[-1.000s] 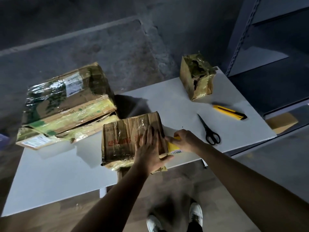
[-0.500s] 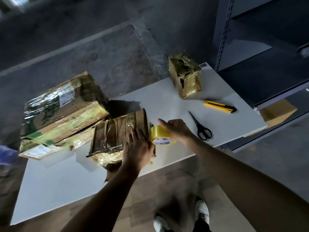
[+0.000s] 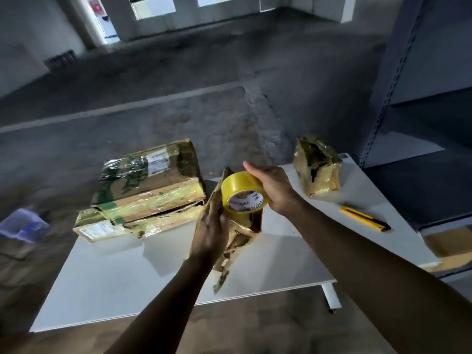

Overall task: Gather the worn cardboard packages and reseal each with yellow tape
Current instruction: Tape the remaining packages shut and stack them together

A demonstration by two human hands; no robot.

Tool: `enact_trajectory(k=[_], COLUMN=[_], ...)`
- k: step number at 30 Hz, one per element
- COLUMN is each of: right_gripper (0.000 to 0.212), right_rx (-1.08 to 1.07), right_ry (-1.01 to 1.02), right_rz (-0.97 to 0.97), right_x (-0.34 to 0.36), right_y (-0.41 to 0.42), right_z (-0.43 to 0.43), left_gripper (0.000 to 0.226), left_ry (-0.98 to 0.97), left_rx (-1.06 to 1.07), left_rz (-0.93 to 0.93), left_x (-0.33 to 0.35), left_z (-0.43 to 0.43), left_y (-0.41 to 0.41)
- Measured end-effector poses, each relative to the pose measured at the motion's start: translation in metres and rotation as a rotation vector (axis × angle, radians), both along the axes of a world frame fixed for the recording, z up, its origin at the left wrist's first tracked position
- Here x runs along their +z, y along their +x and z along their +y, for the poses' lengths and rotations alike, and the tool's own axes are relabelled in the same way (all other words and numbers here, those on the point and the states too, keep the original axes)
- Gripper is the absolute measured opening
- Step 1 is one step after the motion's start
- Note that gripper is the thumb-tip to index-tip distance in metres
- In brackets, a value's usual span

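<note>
Right hand (image 3: 274, 191) grips the yellow tape roll (image 3: 240, 190) against the top of the package (image 3: 240, 238), which the left hand (image 3: 210, 231) holds standing tall.

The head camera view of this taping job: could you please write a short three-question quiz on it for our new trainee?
1. What does the right hand hold? A) a marker B) the tape roll C) a label
2. True or false: the knife lies on the table, apart from the small package.
3. Fill in: the left hand grips a torn cardboard ____.

Key: 1 B. 2 True. 3 package.
</note>
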State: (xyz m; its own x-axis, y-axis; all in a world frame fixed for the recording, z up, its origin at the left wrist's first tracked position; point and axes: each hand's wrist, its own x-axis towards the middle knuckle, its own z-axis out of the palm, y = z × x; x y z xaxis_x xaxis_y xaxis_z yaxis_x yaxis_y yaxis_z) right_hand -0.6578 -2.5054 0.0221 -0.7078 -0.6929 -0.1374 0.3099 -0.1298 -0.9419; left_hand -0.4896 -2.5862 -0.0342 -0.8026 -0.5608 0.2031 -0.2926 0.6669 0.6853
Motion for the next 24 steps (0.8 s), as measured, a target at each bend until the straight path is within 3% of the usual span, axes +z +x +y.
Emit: enact_trajectory(k=[3,9,14,18,19,24], right_gripper=[0.007,0.025,0.059,0.108,0.107,0.054], right_rx=[0.085,0.223,0.263,0.16,0.154,0.078], right_ry=[-0.012,0.05,0.376,0.43,0.442,0.453], right_rz=[0.057,0.127,0.296,0.325,0.392,0.632], right_x=[0.004,0.002,-0.008,-0.008,-0.009,0.008], right_y=[0.017,0.062,0.1,0.113,0.113,0.104], right_z=[-0.015,-0.05,-0.071,-0.082,-0.083,-0.067], left_gripper=[0.061,0.062,0.038,0.039,0.042,0.03], left_ry=[-0.01,0.182,0.256,0.275,0.256,0.158], left_rx=[0.025,0.127,0.188,0.166,0.151,0.14], left_rz=[0.104,0.066,0.01,0.077,0.096,0.183], left_x=[0.001,-0.022,-0.03,-0.029,-0.028,-0.036], left_z=[-0.01,-0.051,-0.063,-0.067,-0.066,-0.069], left_y=[0.024,0.066,0.095,0.098,0.098,0.104])
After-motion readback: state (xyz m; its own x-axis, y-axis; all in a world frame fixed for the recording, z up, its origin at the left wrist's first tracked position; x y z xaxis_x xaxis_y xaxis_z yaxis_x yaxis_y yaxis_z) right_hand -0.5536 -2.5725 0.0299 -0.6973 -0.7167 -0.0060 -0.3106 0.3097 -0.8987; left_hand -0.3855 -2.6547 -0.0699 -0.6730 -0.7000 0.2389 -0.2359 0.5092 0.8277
